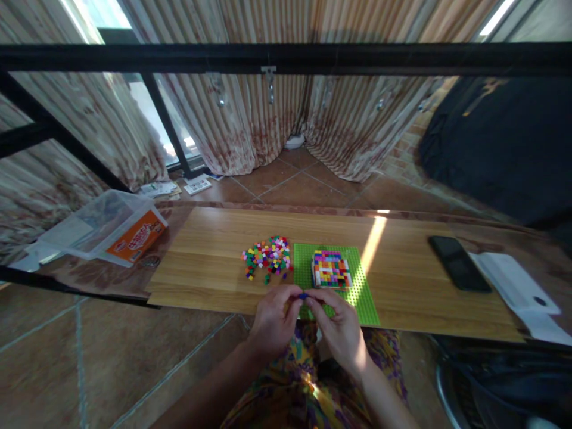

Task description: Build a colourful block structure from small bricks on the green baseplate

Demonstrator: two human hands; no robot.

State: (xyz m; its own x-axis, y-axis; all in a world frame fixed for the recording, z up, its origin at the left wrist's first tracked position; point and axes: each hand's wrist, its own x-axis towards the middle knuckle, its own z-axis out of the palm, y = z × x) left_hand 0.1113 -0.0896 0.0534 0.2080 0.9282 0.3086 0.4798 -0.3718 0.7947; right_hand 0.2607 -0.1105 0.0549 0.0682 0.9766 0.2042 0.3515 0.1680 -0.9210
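Over the near edge of the green baseplate (304, 262), my left hand (277, 316) and my right hand (337, 325) meet fingertip to fingertip. Both pinch a small dark blue toy brick (302, 296) between them; the fingers cover part of it. Just beyond the hands, a block built of many multicoloured bricks (330, 270) sits on the baseplate. Left of the plate lies a loose pile of small coloured bricks (268, 256), with a few strays at its near side.
The wooden board (201, 256) carries all this. A clear plastic box (111, 223) with an orange label stands at the left. To the right lie a black phone (459, 263) and a white case-like object (518, 283). A dark rail (286, 58) crosses beyond the board.
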